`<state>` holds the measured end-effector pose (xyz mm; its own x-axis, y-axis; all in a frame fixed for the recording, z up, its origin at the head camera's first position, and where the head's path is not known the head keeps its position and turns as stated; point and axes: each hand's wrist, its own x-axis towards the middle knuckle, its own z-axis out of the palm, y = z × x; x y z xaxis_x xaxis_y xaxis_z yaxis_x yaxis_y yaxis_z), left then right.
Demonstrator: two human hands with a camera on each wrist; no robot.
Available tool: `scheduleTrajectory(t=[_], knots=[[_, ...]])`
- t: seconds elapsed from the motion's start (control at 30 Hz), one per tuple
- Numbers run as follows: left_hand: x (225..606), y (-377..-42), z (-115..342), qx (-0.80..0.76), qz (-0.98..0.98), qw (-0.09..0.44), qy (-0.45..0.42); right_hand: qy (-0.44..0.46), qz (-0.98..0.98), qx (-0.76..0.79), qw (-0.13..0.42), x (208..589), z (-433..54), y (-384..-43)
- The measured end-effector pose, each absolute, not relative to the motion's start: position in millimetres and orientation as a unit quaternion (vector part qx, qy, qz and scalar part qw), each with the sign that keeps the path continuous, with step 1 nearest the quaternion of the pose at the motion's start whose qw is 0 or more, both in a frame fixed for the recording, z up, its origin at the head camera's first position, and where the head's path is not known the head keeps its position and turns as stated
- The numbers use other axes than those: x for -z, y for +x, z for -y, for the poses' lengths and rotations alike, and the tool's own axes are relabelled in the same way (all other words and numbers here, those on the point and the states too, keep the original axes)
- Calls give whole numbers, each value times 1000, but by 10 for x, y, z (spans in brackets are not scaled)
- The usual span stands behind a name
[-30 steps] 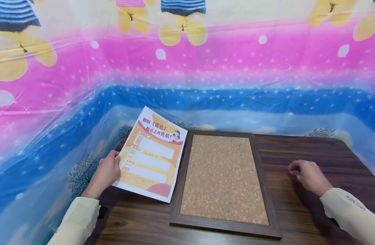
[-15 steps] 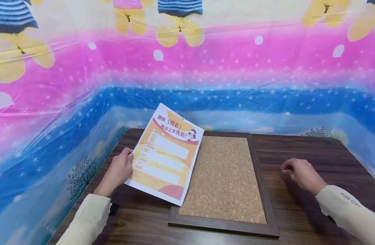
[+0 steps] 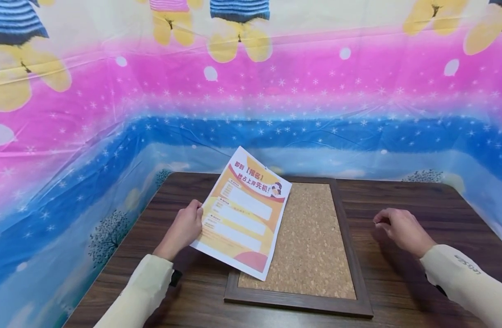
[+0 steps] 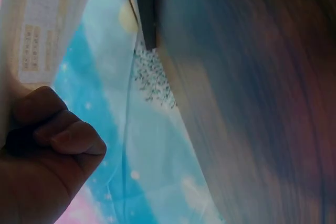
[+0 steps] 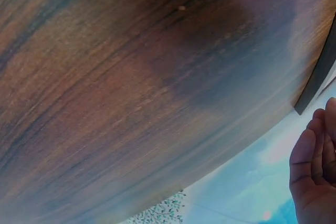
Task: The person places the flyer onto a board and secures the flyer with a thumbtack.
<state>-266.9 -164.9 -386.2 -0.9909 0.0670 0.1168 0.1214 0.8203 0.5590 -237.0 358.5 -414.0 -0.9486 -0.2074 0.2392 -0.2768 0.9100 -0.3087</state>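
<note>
My left hand (image 3: 184, 232) pinches the left edge of a printed paper poster (image 3: 244, 218). The sheet is tilted in the air over the left part of a cork board (image 3: 312, 241), covering some of the cork and frame. Orange, yellow and red print with white boxes shows on its face, and a tiny dark spot sits at its top edge. In the left wrist view, curled fingers (image 4: 68, 129) meet the poster (image 4: 44, 30). My right hand (image 3: 404, 232) hovers to the right of the board with fingers loosely curled; nothing shows in it in the right wrist view.
The dark brown frame (image 3: 300, 304) of the board lies flat on a wood-grain table (image 3: 402, 191). A pink and blue patterned cloth (image 3: 300, 105) hangs behind the table and along its left side.
My left hand has carried the poster rightward, from beside the board to over its left part. The right hand has barely shifted.
</note>
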Motion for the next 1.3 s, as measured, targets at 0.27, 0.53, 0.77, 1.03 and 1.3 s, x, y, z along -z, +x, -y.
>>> scheduleTrajectory(t=[0.27, 0.53, 0.77, 1.03, 1.3], knots=[[3952, -2697, 1474, 290, 957, 15, -28, 112, 973, -177, 93, 4090, -3558, -2381], [4043, -2692, 1364, 283, 959, -8, -30, 109, 973, -179, 96, 4036, -3578, -2409], [4111, -2670, 1260, 264, 963, -14, -50, 107, 972, -185, 96, 4006, -3587, -2429], [4137, -2626, 1132, 263, 962, -24, -73, 113, 971, -190, 94, 3979, -3551, -2478], [4175, -2608, 1009, 253, 962, -33, -96, 141, 967, -185, 102, 3944, -3489, -2522]])
